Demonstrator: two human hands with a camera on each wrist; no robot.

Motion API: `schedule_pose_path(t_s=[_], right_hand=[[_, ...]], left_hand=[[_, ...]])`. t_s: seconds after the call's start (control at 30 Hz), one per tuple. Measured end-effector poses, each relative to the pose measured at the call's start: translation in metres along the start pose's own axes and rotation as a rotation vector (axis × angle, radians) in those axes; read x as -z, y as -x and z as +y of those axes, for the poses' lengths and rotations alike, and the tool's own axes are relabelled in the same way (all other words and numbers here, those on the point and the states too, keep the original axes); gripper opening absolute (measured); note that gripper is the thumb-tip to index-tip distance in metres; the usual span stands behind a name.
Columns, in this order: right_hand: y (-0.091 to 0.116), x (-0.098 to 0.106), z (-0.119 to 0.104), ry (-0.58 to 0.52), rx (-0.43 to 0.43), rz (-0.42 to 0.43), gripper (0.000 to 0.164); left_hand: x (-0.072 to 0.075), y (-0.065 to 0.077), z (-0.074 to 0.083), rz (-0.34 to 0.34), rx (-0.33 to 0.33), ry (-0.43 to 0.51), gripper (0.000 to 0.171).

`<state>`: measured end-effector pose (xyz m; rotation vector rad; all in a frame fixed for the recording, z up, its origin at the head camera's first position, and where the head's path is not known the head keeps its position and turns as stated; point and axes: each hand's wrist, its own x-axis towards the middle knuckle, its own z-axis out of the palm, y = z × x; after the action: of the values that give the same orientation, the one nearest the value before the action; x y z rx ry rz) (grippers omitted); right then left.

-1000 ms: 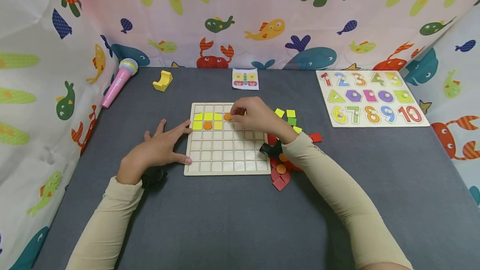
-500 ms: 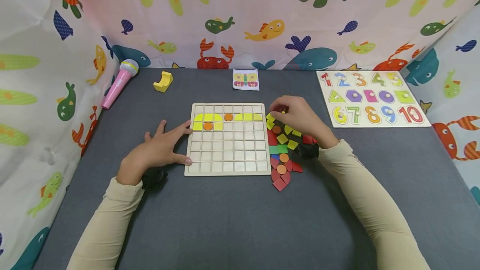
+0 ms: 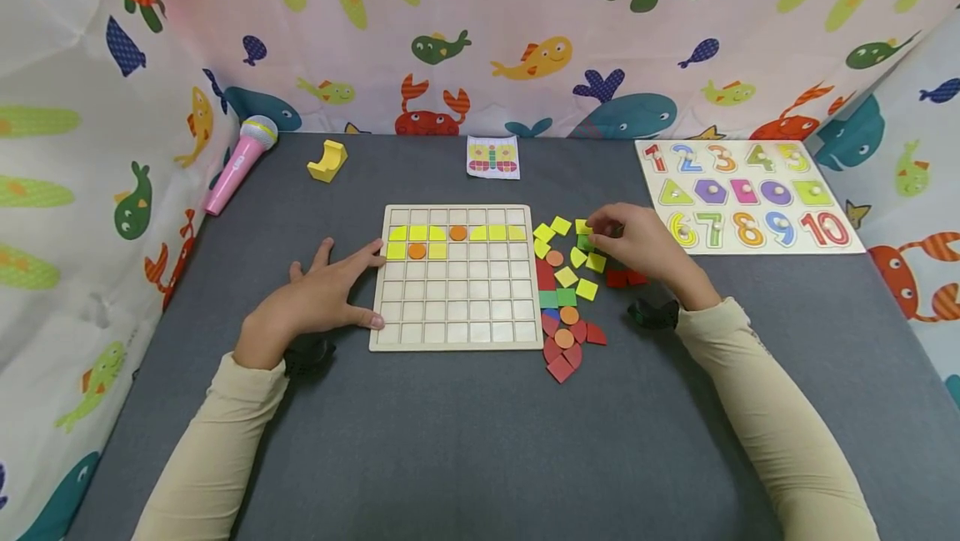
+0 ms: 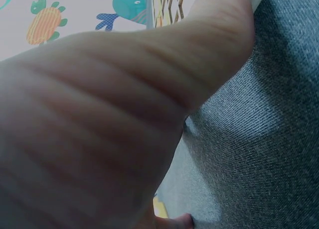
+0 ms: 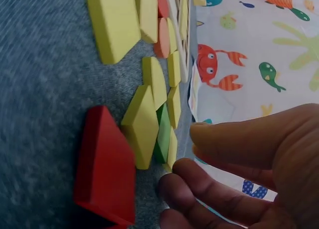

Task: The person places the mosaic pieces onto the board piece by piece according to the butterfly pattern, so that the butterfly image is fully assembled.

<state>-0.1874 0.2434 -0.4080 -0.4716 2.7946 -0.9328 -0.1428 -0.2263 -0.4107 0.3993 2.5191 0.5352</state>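
Observation:
A wooden grid board [image 3: 457, 299] lies in the middle of the table, with several yellow tiles [image 3: 417, 233] and two orange round tiles [image 3: 457, 232] in its top two rows. My left hand [image 3: 315, 295] rests at the board's left edge, fingers spread and thumb by the lower corner. To the right of the board, my right hand [image 3: 645, 247] hovers at the far end of a loose pile. Its fingertips are beside a yellow square [image 3: 582, 227] and a green tile [image 3: 584, 242]. In the right wrist view, a gap shows between thumb [image 5: 224, 139] and fingers, with no tile in it.
Loose red tiles [image 3: 560, 368] lie lower in the pile. A butterfly pattern card [image 3: 492, 158] sits behind the board. Around the table's far side are a number puzzle [image 3: 750, 199], a pink toy microphone [image 3: 242, 166] and a yellow curved block [image 3: 327, 162].
My right hand has left an orange round tile in the board's top row and moved right, across the loose tiles to the pile's far right. The left hand has stayed put.

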Motion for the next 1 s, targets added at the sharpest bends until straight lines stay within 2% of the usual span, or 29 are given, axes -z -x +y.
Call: schedule_pose_path(t_s=[0.3,0.73,1.0], right_hand=[[-0.002,-0.006,0.006,0.014,0.02,-0.063,0.024],[-0.004,-0.012,0.003,0.021,-0.007,-0.06,0.029],[-0.002,-0.012,0.0,0.007,0.02,-0.02,0.015]], left_hand=[[0.0,0.0,0.0,0.003,-0.009,-0.001,0.116],[-0.001,-0.002,-0.002,0.002,-0.006,-0.006,0.115],[-0.001,-0.001,-0.001,0.003,-0.01,-0.009,0.115]])
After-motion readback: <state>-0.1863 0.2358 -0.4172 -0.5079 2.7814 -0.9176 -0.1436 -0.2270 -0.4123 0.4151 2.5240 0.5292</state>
